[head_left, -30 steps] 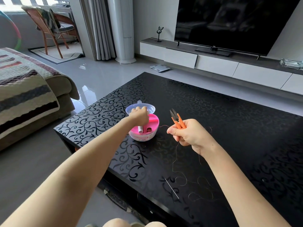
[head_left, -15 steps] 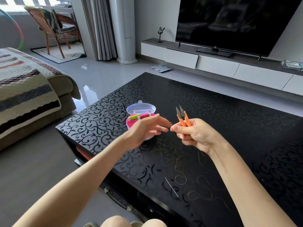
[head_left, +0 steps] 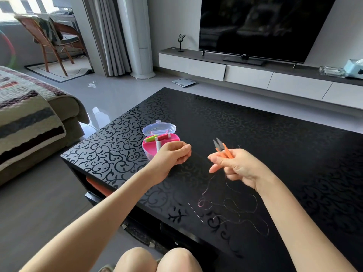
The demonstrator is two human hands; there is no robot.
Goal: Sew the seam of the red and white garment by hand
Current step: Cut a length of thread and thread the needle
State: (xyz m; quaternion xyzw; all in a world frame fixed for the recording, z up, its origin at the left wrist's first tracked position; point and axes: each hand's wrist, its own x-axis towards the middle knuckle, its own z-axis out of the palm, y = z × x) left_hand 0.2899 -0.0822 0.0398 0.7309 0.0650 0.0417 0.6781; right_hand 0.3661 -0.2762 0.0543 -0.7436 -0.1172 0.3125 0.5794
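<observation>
The red and white garment is nowhere in view, so the person appears to be at the preparing stage: needle and thread come first.

The right hand (head_left: 235,165) grips a pair of orange snips (head_left: 222,149) in its curled lower fingers, blades pointing up and away, while the thumb and forefinger reach out toward the left. The left hand (head_left: 172,154) hovers just in front of the pink sewing box (head_left: 147,148), fingers curled in with the thumb against the forefinger. Whether it pinches a thread end cannot be told, as the strand is too fine to see there. The two hands are apart, with a gap of bare dark surface (head_left: 275,144) between them.

A long thread (head_left: 198,203) falls from near the right hand and lies in loose loops on the surface, below and beside that hand's wrist.

What matters for the next move is the needle (head_left: 195,212). It lies flat near the front edge of the surface, closer to the person than either hand, roughly midway between the two forearms and just left of the thread loops. Its long axis runs diagonally, from far-left to near-right. Neither hand is clearly nearer, but the left carries no tool, so it is the likelier one to draw back and pick the needle up. The needle looks thin and lies flat on a glossy top, so lifting it would probably call for a fingertip pinch at one end

The sewing box stands open, its clear lid (head_left: 159,128) tipped back and spools (head_left: 164,136) inside
</observation>
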